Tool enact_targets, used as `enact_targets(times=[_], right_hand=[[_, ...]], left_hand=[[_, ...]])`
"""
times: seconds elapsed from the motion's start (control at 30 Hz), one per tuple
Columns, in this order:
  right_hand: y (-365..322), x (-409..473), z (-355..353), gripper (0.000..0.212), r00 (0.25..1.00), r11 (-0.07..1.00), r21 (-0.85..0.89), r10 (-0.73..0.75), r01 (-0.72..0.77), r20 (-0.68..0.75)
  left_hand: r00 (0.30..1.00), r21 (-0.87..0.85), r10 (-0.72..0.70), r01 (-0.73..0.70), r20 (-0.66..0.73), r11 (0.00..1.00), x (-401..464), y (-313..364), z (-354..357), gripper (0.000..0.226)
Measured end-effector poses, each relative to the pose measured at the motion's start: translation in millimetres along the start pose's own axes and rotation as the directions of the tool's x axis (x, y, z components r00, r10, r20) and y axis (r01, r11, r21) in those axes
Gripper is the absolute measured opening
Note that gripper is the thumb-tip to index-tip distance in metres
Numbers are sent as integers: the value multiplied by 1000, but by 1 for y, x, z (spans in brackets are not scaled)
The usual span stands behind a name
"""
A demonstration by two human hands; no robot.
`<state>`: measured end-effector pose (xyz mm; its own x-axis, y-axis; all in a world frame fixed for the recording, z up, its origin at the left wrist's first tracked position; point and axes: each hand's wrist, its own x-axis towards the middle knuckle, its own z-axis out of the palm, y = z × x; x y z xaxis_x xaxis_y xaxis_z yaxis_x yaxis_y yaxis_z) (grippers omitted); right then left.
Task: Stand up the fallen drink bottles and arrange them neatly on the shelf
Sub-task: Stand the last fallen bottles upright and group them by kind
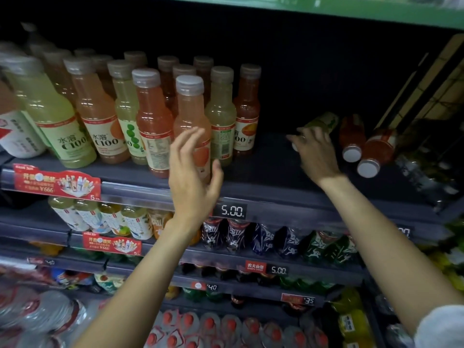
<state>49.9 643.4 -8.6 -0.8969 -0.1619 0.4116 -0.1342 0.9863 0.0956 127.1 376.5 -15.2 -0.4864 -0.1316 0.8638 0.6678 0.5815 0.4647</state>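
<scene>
A dark metal shelf (263, 169) in a shop cooler carried a block of upright juice bottles (150, 116) on its left half, clear plastic with grey ribbed caps and paper labels, the liquid inside pale green, peach and orange. On the right half, three bottles lay on their sides: a green fallen bottle (324, 121) under the right hand (317, 151), and beside it two red fallen bottles (366, 146), their long axes running front to back with the white caps toward the shopper. The right hand was much the nearer to the fallen three; it rested over the cap end of the green one, fingers curled around its neck, the body of the bottle pointing away toward the back of the shelf. Lifting that cap end up and toward the upright rows appeared to be the step in hand. The left hand (193, 169) hovered in front of a peach bottle (192, 126) at the shelf edge, fingers spread and loosely bent, holding nothing.
</scene>
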Motion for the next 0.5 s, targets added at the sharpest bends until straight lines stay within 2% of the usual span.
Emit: enact_targets(times=[0.1,0.17,0.23,0.3,0.37,0.5], right_hand=[[16,11,4,55,994,989,-145,-9,24,107],[18,16,6,46,992,970,-214,-97,113,85],[20,16,5,34,985,957,-239,-173,167,-5],[18,8,-2,34,967,959,-199,-227,201,-118],[17,-8,-14,37,940,974,-132,-213,183,-268],[2,-44,-59,43,896,983,148,-30,106,-444]], left_hand=[[978,-76,66,-52,197,996,1,11,18,49],[949,-51,35,-20,313,998,4,15,30,46],[920,8,-15,13,393,1000,9,14,42,45],[889,32,-51,41,456,999,12,10,52,48],[866,-13,-59,76,497,997,15,8,62,54],[827,-140,-51,155,560,978,17,11,81,77]])
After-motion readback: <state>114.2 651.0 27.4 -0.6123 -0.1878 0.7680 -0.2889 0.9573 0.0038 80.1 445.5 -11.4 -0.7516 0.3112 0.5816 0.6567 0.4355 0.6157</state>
